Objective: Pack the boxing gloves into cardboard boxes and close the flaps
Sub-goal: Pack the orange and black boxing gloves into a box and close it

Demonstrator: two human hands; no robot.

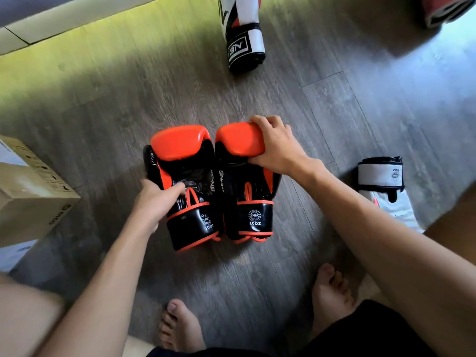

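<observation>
Two orange-and-black boxing gloves lie side by side, palm side up, on the wooden floor. My left hand (pixel 154 202) grips the left glove (pixel 183 161) at its wrist, with the thumb across the palm. The padded orange top of the right glove (pixel 244 191) is held by my right hand (pixel 277 148), fingers curled over its far edge. A closed cardboard box (pixel 28 194) stands at the left edge.
A white, black and red glove (pixel 243 37) lies at the top centre, and another white glove (pixel 386 186) sits at the right beside my leg. A red glove (pixel 448 9) shows in the top right corner. My bare feet (pixel 180 325) are below the gloves.
</observation>
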